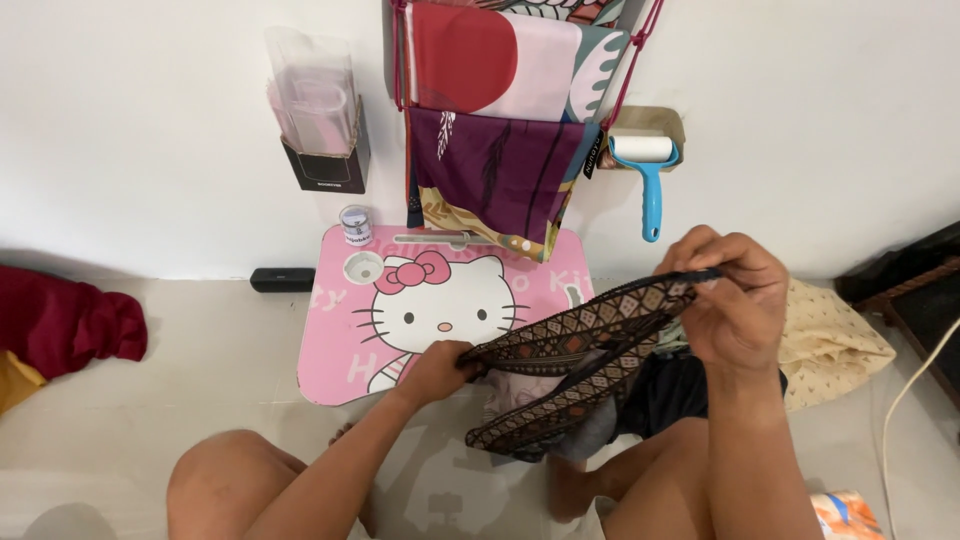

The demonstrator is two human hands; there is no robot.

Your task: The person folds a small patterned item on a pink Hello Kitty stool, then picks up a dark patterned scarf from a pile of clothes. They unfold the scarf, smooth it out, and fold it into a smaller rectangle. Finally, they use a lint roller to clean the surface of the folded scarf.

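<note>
Here I pinch the cloth (585,345) taut between left hand (440,365) and right hand (730,300), over the pink table's (340,340) front edge, spreading it.

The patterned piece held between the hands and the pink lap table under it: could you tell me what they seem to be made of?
The patterned piece looks like woven fabric, matte: it sags and folds between the left hand and right hand. The pink lap table looks like rigid plastic, smooth and slightly glossy, with a moulded cup hollow; likely, not certain.
</note>
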